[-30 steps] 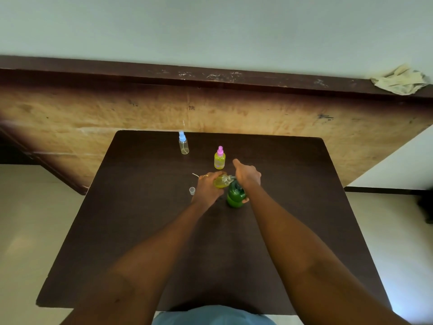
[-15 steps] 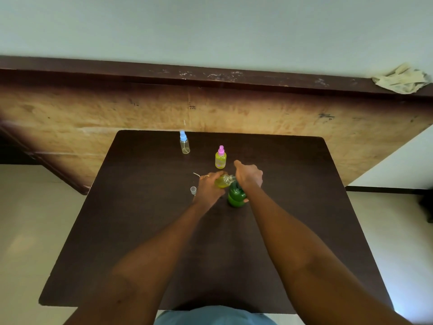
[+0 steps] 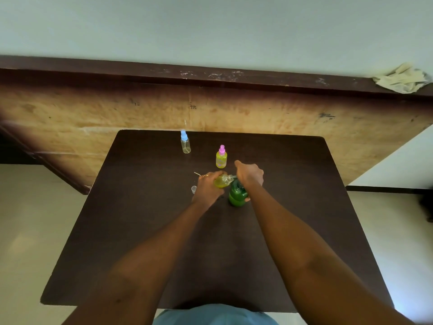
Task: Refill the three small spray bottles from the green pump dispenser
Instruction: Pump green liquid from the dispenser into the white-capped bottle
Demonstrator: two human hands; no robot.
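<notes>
The small clear plastic spray bottle [image 3: 223, 181], partly filled with yellow liquid, lies tilted in our left grip [image 3: 207, 187], which closes round its belly. We judge it light and slippery. To its right, our right grip [image 3: 249, 174] closes over the head of the green plastic pump dispenser [image 3: 237, 197] on the dark counter [image 3: 140, 231].

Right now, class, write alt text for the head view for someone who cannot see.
A person's left hand holds a small clear bottle of yellow liquid tilted at the spout of a green plastic pump dispenser, whose top the right hand grips. Behind, on the dark brown table, stand a pink-capped yellow-filled spray bottle and a blue-capped clear spray bottle.
</notes>
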